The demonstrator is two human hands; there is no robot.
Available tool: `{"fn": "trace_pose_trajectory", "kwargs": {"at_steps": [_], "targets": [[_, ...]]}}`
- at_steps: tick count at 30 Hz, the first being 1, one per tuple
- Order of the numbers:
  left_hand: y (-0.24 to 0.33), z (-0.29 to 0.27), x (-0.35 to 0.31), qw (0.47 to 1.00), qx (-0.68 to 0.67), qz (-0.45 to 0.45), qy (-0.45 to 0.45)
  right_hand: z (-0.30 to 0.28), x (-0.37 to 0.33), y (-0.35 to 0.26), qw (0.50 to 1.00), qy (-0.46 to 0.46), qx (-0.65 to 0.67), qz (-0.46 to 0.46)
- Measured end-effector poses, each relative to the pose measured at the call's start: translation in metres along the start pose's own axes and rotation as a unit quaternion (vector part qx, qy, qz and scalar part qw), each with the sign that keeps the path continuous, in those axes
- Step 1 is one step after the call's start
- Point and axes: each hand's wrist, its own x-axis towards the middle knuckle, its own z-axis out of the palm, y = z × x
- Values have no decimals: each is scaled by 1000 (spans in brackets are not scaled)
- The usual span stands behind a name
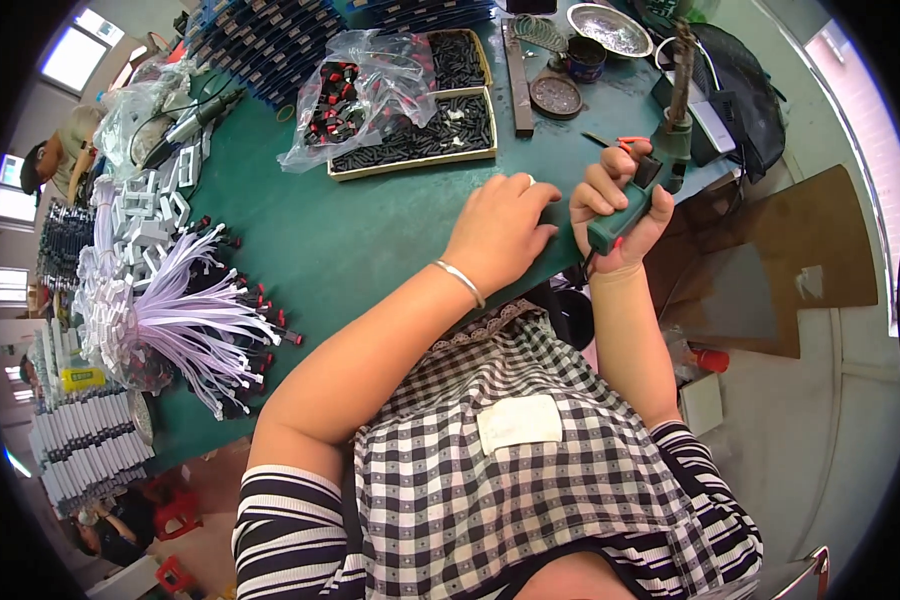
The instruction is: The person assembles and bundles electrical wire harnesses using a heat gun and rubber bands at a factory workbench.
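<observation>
My right hand (610,200), raised at the table's right edge, is wrapped round a green hand-held tool (620,218) with a black end and a small red button. A dark cord hangs below it. My left hand (500,225) lies at the front of the green table (300,225), a short way left of the right hand. Its fingers are loosely bent, the thumb stands apart from them, and nothing shows between. A small orange-red object (630,143) and a thin dark rod (598,138) show by the right fingertips; whether they touch the hand I cannot tell.
Beyond my hands stands a carton (410,165) of small black parts, partly under a clear bag (370,80) of red-and-black pieces. Bundled white cables (195,320) lie at left. At far right are a metal bar (518,80), a round dish (556,97) and a silver bowl (610,28).
</observation>
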Motion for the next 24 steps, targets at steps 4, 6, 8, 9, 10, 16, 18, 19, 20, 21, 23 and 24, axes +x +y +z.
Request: {"fn": "trace_pose_trajectory", "kwargs": {"at_steps": [4,6,8,9,10,16,18,19,20,21,23,24], "targets": [[-6,2,7,999,-48,2,-1,-2,3,-8,998,-46,48,8],[-6,2,2,998,-70,3,-4,3,-1,-9,998,-30,53,6],[-5,0,0,997,-72,13,-6,7,-1,-12,997,-19,70,0],[-4,-1,0,997,-78,13,-3,9,0,-13,998,-16,65,3],[-3,-3,1,997,-76,13,-16,11,1,-15,999,-15,51,-3],[3,-9,5,995,-78,-1,-56,14,16,-38,998,-47,45,-15],[3,-8,6,996,-74,-4,-59,16,20,-42,995,-67,76,-2],[2,-8,6,996,-73,2,-51,17,20,-42,995,-70,73,-16],[2,-7,6,996,-73,8,-43,17,20,-42,995,-69,71,-16],[3,-6,6,996,-75,8,-43,18,19,-43,994,-78,78,-17],[5,-8,7,997,-65,5,-52,18,19,-45,993,-86,83,-17],[5,-8,8,997,-66,5,-51,18,20,-47,991,-95,96,-22]]}}
